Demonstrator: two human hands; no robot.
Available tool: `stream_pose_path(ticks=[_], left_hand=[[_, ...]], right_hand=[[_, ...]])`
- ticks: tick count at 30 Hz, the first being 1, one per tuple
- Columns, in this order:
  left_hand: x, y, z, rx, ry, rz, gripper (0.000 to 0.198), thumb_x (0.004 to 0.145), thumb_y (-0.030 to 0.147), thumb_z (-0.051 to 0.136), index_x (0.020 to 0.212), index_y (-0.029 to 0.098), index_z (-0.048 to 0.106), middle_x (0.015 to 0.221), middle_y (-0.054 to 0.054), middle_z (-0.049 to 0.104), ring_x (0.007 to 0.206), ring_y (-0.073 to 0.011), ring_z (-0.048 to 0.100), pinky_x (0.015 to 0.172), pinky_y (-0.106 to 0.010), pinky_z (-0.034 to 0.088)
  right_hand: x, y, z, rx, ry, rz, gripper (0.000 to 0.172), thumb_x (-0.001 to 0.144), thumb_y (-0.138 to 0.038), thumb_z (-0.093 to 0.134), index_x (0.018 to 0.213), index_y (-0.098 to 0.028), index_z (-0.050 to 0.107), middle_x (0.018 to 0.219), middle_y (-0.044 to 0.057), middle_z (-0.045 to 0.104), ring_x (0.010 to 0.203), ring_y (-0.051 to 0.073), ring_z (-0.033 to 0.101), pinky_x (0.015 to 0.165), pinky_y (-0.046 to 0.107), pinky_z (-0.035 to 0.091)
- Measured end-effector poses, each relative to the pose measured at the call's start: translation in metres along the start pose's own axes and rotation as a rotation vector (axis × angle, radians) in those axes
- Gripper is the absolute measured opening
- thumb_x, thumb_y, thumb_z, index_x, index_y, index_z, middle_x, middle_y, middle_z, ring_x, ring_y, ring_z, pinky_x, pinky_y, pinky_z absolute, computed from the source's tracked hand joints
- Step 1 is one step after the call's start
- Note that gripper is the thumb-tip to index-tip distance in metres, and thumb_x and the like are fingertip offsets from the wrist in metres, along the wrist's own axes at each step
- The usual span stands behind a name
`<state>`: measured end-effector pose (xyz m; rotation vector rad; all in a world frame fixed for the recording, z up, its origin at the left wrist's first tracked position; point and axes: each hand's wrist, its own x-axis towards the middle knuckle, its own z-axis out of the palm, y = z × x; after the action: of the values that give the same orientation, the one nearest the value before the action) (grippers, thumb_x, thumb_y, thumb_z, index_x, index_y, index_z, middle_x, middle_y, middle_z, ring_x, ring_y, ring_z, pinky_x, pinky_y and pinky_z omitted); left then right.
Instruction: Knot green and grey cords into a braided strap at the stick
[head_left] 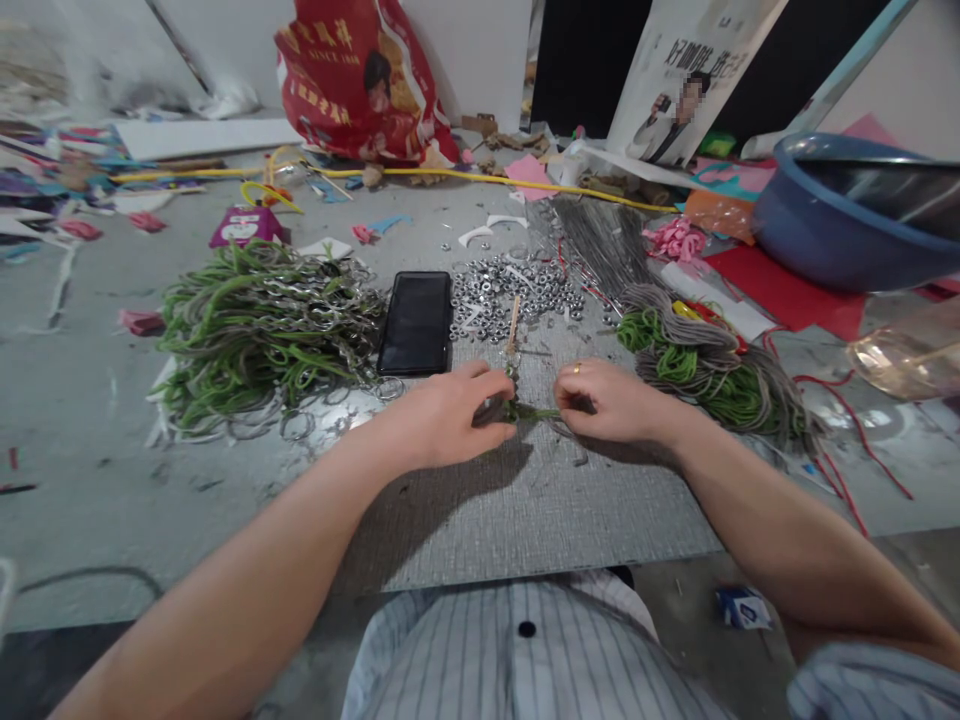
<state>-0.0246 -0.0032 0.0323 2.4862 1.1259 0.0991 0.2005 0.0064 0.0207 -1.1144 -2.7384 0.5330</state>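
A green and grey cord [538, 412] stretches between my two hands, low over the table's front half. My left hand [442, 420] has thumb and fingers curled round its left end, where the cord looks knotted; the exact grip is partly hidden. With fingers folded in a pinch, my right hand [619, 402] holds the other end. Just beyond the knotted part stands a thin wooden stick [514, 322]. Behind it spreads a heap of small metal nuts [491, 290]. Left of the nuts lies a black phone [415, 322].
A pile of green and grey cords with metal pieces [255, 345] lies left. To the right are a cord bundle [720, 375], red strings [847, 415] and a blue basin [840, 235]. Thin grey wires [607, 240] and a red bag [360, 80] are farther back.
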Motion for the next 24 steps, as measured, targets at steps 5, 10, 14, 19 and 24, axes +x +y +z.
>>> stream_pose_path(ticks=[5, 10, 14, 19, 24], left_hand=[[0.003, 0.003, 0.009, 0.155, 0.016, -0.023, 0.028, 0.082, 0.037, 0.041, 0.103, 0.024, 0.054, 0.099, -0.004, 0.055, 0.074, -0.016, 0.057, 0.063, -0.027, 0.041], [0.008, 0.001, 0.013, 0.195, -0.02, -0.072, 0.022, 0.081, 0.03, 0.039, 0.092, 0.021, 0.056, 0.094, -0.004, 0.059, 0.078, -0.0187, 0.059, 0.063, -0.028, 0.042], [0.007, 0.001, 0.011, 0.159, -0.012, -0.079, 0.021, 0.078, 0.027, 0.042, 0.092, 0.02, 0.056, 0.095, -0.003, 0.06, 0.08, -0.0183, 0.058, 0.065, -0.028, 0.042], [0.006, 0.003, 0.011, 0.173, -0.002, -0.072, 0.026, 0.078, 0.039, 0.045, 0.091, 0.019, 0.056, 0.093, -0.004, 0.06, 0.078, -0.0197, 0.059, 0.062, -0.029, 0.042], [0.007, 0.004, 0.013, 0.221, -0.008, -0.061, 0.022, 0.079, 0.038, 0.045, 0.087, 0.019, 0.055, 0.091, -0.004, 0.059, 0.075, -0.0185, 0.058, 0.057, -0.027, 0.039]], right_hand=[[0.0, 0.0, 0.001, -0.015, 0.006, 0.073, 0.007, 0.073, -0.017, 0.049, 0.068, -0.016, 0.055, 0.064, 0.001, 0.056, 0.062, 0.012, 0.047, 0.061, 0.024, 0.032], [0.0, 0.003, 0.006, -0.034, 0.032, 0.15, 0.014, 0.082, -0.024, 0.047, 0.081, -0.016, 0.058, 0.073, 0.004, 0.061, 0.066, 0.014, 0.051, 0.061, 0.024, 0.032], [0.0, 0.003, 0.007, -0.106, 0.061, 0.106, 0.015, 0.082, -0.017, 0.045, 0.085, -0.017, 0.06, 0.091, 0.007, 0.06, 0.077, 0.015, 0.053, 0.066, 0.025, 0.035], [-0.005, 0.001, -0.003, -0.099, -0.032, -0.071, 0.019, 0.081, -0.015, 0.048, 0.089, -0.021, 0.064, 0.095, 0.004, 0.059, 0.078, 0.014, 0.052, 0.069, 0.026, 0.034], [-0.014, -0.006, -0.012, -0.134, -0.189, -0.168, 0.026, 0.078, -0.01, 0.049, 0.094, -0.026, 0.063, 0.084, 0.001, 0.059, 0.077, 0.014, 0.051, 0.068, 0.028, 0.032]])
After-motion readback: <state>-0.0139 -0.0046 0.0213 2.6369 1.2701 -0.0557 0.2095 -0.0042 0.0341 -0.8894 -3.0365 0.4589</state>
